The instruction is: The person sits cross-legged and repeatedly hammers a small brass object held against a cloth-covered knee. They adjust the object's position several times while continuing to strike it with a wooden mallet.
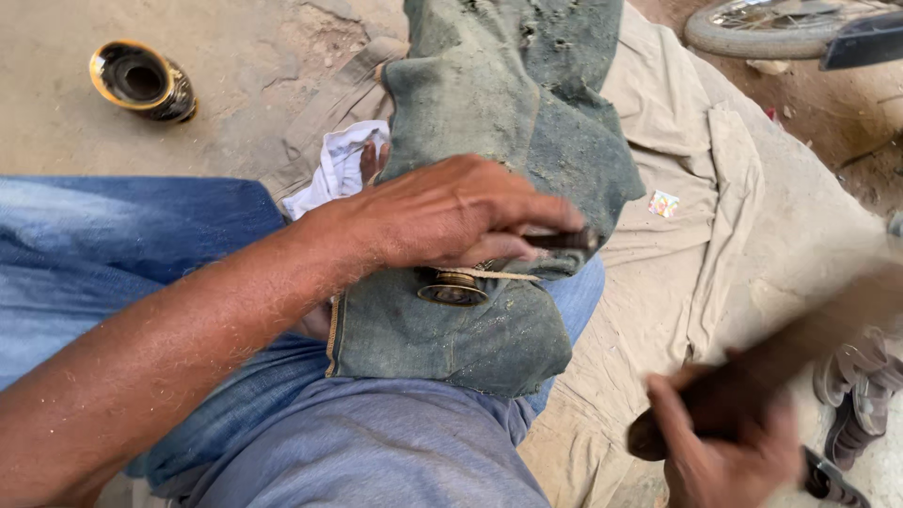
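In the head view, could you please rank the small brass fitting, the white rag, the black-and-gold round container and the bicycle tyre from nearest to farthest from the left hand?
1. Small brass fitting: just under the left hand, on the green cloth.
2. White rag: just beyond the wrist.
3. Black-and-gold round container: on the ground, upper left.
4. Bicycle tyre: top right.

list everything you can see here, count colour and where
denim cloth: one, grey-green, over the lap
brass piece: one, gold and dark, on the cloth under the left hand
thin dark tool: one, in the left fingers
wooden stick: one, brown, blurred, in the right hand
white rag: one, beside the cloth
round metal cup: one, black and gold, top left ground
beige sheet: one, on the ground
wheel: one, top right
left hand: one, on the cloth
right hand: one, bottom right
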Available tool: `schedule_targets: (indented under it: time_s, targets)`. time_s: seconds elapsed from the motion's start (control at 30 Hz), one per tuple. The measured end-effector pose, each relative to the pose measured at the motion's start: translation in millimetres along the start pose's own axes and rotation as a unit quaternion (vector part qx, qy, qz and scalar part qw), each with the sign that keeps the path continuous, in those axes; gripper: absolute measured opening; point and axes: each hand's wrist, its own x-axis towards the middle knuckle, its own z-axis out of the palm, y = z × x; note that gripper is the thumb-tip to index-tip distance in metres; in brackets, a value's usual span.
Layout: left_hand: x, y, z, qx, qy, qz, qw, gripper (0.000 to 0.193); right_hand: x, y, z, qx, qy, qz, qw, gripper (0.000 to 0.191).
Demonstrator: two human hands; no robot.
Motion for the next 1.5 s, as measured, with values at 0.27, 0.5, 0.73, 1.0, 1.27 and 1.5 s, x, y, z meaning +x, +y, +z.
schedule_targets:
  time_s: [0.27, 0.5, 0.73, 1.0, 1.27, 1.5]
  targets:
    - [-32.8, 9.2, 18.4, 0.007, 0.095, -0.147, 0.984, 0.042, 4.2, -8.3, 73.5, 0.295, -0.088, -0.016, 0.951, 0.069]
    - [-41.1, 11.1, 33.2, 0.088, 0.132, -0.116, 0.98, 0.044, 72.5, -23.7, 7.2, -0.044, -0.086, -0.091, 0.991, 0.041]
    - [-43.4, 4.2, 30.6, 0.057, 0.133, -0.091, 0.985, 0.049, 94.3, -63.0, -13.4, -0.289, -0.138, -0.142, 0.937, 0.04]
    - [-42.1, 1.2, 23.1, 0.065, 0.098, -0.102, 0.988, 0.047, 90.5, -42.0, -8.2, -0.269, -0.152, -0.104, 0.945, 0.033]
    - [-40.7, -7.7, 18.7, 0.044, 0.092, -0.059, 0.993, 0.047, 81.1, -37.1, -1.3, -0.361, -0.18, -0.09, 0.911, 0.034]
    - [-39.6, -11.0, 16.2, 0.019, 0.096, -0.037, 0.994, 0.044, 77.9, -42.9, 5.0, -0.312, -0.134, -0.122, 0.933, 0.025]
